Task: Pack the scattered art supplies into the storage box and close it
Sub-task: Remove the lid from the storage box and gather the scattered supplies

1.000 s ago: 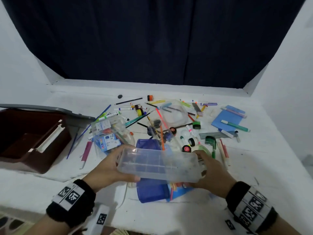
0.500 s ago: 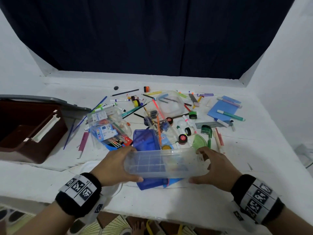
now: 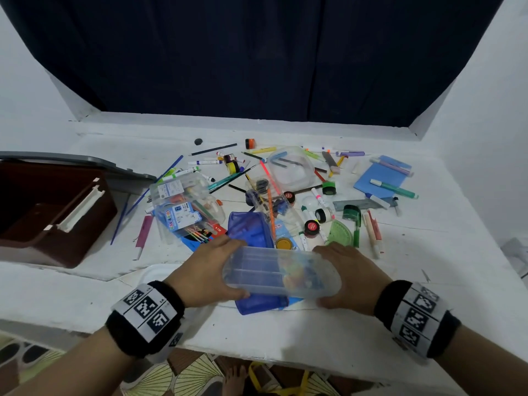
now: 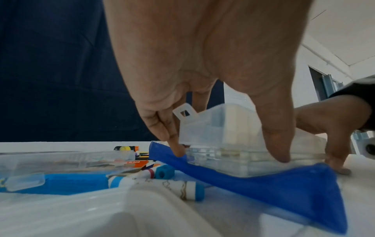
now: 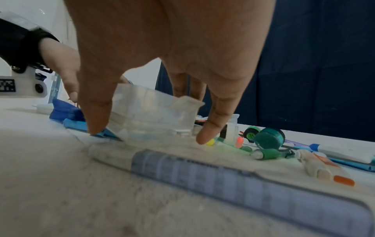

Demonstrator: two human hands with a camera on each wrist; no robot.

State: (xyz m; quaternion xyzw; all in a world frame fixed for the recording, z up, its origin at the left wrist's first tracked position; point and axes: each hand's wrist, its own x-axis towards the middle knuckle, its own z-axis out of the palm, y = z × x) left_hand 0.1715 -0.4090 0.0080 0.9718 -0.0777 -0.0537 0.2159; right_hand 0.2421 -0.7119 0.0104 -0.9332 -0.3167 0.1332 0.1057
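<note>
Gripping both ends, hands (image 3: 205,274) hold clear compartmented case (image 3: 281,277).

I see a white table (image 3: 428,252); behind it hangs a dark blue curtain (image 3: 257,58), and below its near edge, possibly patterned flooring (image 3: 194,375).

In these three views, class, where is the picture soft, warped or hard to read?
Head view: wide-angle bending at the edges, clear compartment case sharp. Left wrist view: near foreground blurred, left hand fills the frame. Right wrist view: tabletop and ruler smeared out of focus.
</note>
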